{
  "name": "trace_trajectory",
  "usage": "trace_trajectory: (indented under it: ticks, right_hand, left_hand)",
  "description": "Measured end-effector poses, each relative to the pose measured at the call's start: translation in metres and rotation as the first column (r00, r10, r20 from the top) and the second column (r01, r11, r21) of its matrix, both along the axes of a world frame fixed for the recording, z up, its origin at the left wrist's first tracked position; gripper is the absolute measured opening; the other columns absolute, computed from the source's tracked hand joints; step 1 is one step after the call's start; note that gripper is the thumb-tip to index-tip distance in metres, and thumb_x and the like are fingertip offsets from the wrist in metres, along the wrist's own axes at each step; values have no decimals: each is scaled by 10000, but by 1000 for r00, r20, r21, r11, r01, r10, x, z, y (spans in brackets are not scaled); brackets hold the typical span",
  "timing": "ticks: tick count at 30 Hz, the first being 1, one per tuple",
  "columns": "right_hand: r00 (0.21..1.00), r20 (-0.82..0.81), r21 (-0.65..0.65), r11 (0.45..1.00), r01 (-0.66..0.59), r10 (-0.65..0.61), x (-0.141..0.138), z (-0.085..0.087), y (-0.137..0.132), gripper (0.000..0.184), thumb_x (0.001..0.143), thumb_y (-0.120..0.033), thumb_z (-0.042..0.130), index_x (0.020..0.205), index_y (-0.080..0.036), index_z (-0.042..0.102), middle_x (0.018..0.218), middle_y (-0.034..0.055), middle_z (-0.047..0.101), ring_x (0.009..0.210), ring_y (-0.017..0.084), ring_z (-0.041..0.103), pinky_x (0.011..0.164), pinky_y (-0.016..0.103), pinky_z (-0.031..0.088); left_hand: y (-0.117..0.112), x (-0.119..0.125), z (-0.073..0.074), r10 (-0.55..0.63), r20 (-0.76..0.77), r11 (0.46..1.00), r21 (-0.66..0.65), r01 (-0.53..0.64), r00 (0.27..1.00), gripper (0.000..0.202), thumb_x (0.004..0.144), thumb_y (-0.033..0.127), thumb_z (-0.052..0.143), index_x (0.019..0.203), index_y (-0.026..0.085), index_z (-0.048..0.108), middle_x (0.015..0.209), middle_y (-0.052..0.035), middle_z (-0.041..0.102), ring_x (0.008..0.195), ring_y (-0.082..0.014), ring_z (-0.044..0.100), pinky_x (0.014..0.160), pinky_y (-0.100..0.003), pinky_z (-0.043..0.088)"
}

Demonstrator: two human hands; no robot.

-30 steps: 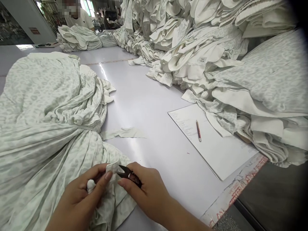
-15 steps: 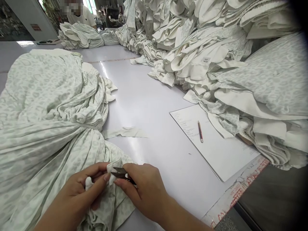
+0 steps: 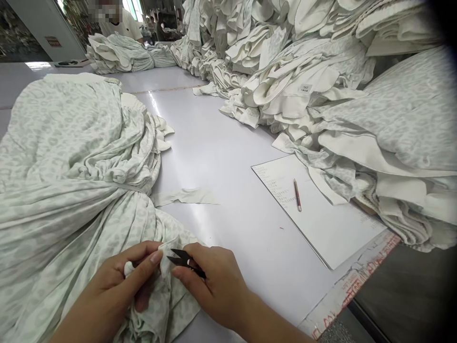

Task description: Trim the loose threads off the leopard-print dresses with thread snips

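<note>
My left hand point(image 3: 124, 281) pinches an edge of pale green and white patterned fabric point(image 3: 160, 305) between thumb and fingers. A small white folded bit of cloth pokes up between its fingers. In my right hand point(image 3: 214, 281) is a pair of thread snips point(image 3: 183, 259), dark-bladed and pointing left. The blades are parted, with their tips just right of the pinched edge. Under and behind my left hand spreads a large bundle of the same fabric point(image 3: 71, 128), tied round its middle with a strip.
A tall heap of pale garments point(image 3: 278, 81) fills the table's right and back. A paper sheet point(image 3: 321, 228) bearing a pen point(image 3: 297, 195) lies near the table's front edge. A fabric strip point(image 3: 189, 196) rests mid-table. Another person point(image 3: 121, 24) is at the far side.
The snips have drawn slightly right, away from the pinched cloth, and their blades are wider apart. My left hand has hardly moved.
</note>
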State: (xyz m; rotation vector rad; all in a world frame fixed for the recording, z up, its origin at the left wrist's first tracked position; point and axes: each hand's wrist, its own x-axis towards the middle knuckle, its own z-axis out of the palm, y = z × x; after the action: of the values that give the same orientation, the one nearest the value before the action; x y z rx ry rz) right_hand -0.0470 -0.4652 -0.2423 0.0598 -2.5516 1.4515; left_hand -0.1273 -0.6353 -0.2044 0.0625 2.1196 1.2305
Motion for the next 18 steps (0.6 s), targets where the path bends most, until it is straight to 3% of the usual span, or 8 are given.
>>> trace_trajectory:
  ticks: [5, 8, 11, 13, 15, 16, 18]
  right_hand:
    - [1000, -6, -15, 1000, -6, 6, 0, 0, -3, 280, 956, -373, 483, 733, -205, 493, 609, -43, 479, 538, 117, 440, 548, 226, 294]
    - [1000, 13, -82, 997, 1, 0, 0, 2, -2, 248, 959, -359, 481, 763, -208, 494, 628, -46, 479, 548, 113, 437, 549, 223, 294]
    - [995, 88, -200, 978, 59, -42, 2, 4, 6, 186, 950, -366, 509, 840, -215, 499, 635, -60, 470, 545, 105, 428, 538, 211, 305]
    - [986, 143, -284, 950, 127, -89, 5, 4, 14, 193, 953, -370, 506, 833, -220, 486, 623, -67, 442, 542, 102, 408, 526, 205, 307]
    - [970, 195, -353, 913, 205, -142, 9, 2, 24, 232, 961, -392, 492, 805, -221, 475, 621, -66, 421, 564, 107, 393, 533, 205, 314]
    - [961, 222, -382, 892, 243, -166, 12, 1, 28, 256, 963, -405, 486, 787, -220, 467, 624, -65, 410, 577, 109, 381, 537, 206, 316]
    - [942, 274, -423, 855, 300, -195, 18, -3, 33, 294, 968, -427, 471, 762, -218, 451, 625, -64, 392, 588, 111, 359, 535, 208, 312]
  left_hand:
    - [4, 1, 9, 4, -20, 1000, 2, -4, 1000, 456, 768, 668, 563, 874, 224, 558, 442, 101, 418, 496, -115, 372, 554, -253, 323]
    - [3, 2, 6, -38, -36, 999, -38, 37, 999, 451, 792, 671, 522, 929, 241, 534, 452, 101, 410, 488, -124, 373, 523, -247, 337]
    - [6, 7, 1, -127, -254, 988, -124, 98, 959, 362, 837, 600, 489, 957, 262, 539, 586, 63, 517, 563, -155, 501, 544, -257, 405]
    - [11, 11, 1, -214, -511, 973, -183, 138, 832, 234, 865, 474, 484, 893, 256, 563, 926, 0, 618, 782, -178, 593, 693, -277, 459]
    - [18, 14, 4, -359, -655, 933, -268, 240, 665, 183, 885, 364, 445, 820, 235, 557, 1202, -33, 554, 923, -177, 589, 790, -277, 455]
    - [22, 14, 6, -462, -659, 887, -348, 304, 594, 198, 899, 330, 407, 792, 228, 539, 1180, -45, 566, 888, -168, 592, 761, -275, 462]
    - [30, 13, 7, -663, -587, 749, -522, 409, 464, 229, 914, 289, 356, 744, 222, 494, 898, -40, 622, 743, -170, 585, 665, -295, 461]
